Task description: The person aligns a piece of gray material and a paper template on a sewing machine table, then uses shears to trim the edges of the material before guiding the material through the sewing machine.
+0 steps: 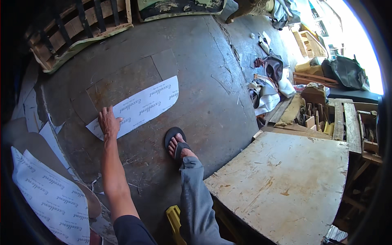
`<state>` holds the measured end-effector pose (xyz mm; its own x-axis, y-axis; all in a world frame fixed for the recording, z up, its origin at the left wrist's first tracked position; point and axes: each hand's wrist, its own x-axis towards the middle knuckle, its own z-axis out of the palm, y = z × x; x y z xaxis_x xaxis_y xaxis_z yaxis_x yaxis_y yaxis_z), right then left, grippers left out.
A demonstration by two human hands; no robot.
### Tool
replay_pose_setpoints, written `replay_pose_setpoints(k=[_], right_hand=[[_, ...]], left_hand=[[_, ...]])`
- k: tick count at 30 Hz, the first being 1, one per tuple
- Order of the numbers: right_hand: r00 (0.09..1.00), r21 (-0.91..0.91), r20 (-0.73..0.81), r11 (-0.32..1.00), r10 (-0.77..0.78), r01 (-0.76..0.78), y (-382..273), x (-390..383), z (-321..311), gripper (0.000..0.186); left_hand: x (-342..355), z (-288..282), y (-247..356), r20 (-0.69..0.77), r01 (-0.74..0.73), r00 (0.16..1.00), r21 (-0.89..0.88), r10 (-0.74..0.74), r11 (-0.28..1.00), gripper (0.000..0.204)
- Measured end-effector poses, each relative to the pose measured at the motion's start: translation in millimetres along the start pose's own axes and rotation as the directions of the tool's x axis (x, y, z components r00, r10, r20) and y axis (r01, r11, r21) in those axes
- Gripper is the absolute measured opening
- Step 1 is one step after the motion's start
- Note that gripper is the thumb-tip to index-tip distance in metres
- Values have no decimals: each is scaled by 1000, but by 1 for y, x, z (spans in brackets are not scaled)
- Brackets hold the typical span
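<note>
A long white sheet [143, 104] with printed grey script and a rounded right end lies slantwise on the dark floor. My left hand [109, 123] is palm down on its left end. The fingertips reach its far edge and the thumb stands apart to the right; I see nothing gripped between them. My right hand is out of view. One of my feet [178, 143], in a black flip-flop, rests on the floor just right of the sheet. Thin rectangular pieces [122, 83] lie flat on the floor, partly under the sheet.
More white printed material [53, 200] is heaped at lower left. A worn board tabletop [281, 188] stands at right, near a yellow plastic piece [174, 222]. Scraps of cloth [267, 87] and wood offcuts [314, 118] are piled beyond. A wooden frame with black straps [81, 28] sits at the back left.
</note>
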<state>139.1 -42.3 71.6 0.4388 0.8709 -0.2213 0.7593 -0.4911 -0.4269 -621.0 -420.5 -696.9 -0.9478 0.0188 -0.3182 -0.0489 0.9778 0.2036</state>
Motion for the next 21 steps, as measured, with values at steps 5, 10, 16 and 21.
replay_pose_setpoints(k=[5, 10, 16, 21], right_hand=[[998, -125, -49, 991, -44, 37, 8, 24, 1, 43], [992, -206, -89, 976, -86, 66, 26, 39, -2, 41], [987, -280, -122, 958, -100, 63, 52, 59, 1, 38], [982, -345, -152, 937, -108, 50, 61, 73, 1, 36]], left_hand=[[8, 20, -18, -103, -63, 993, -25, 61, 998, 52], [4, 48, -29, -330, -140, 925, 160, 187, 977, 40], [13, 37, -20, -187, -51, 979, 134, 75, 990, 27], [17, 23, -7, -165, 10, 986, 132, 12, 991, 22]])
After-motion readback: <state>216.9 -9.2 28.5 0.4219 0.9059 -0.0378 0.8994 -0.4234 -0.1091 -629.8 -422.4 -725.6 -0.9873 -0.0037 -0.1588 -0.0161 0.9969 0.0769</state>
